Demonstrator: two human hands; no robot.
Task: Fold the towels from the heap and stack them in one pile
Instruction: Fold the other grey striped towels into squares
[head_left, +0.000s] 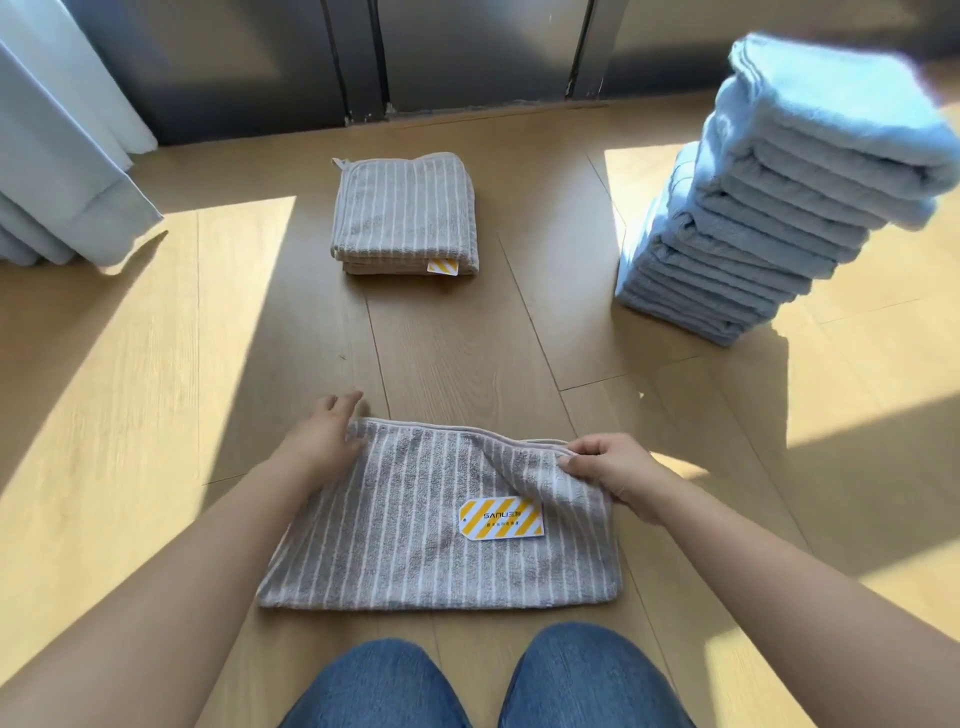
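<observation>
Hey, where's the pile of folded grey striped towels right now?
In the head view, the grey striped pile lies on the floor up centre, beyond the towel being folded and left of the tall blue stack.

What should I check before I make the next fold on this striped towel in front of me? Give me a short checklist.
1. Right hand pinching the striped towel at its far right corner: ok.
2. Left hand gripping the far left corner: not ok; it rests there, fingers straight.
3. Towel lying flat: not ok; a ridge runs from the right corner toward the paper tag.
4. Striped pile ahead squared up to receive it: ok.
5. Blue stack on the right steady: not ok; it leans.
</observation>
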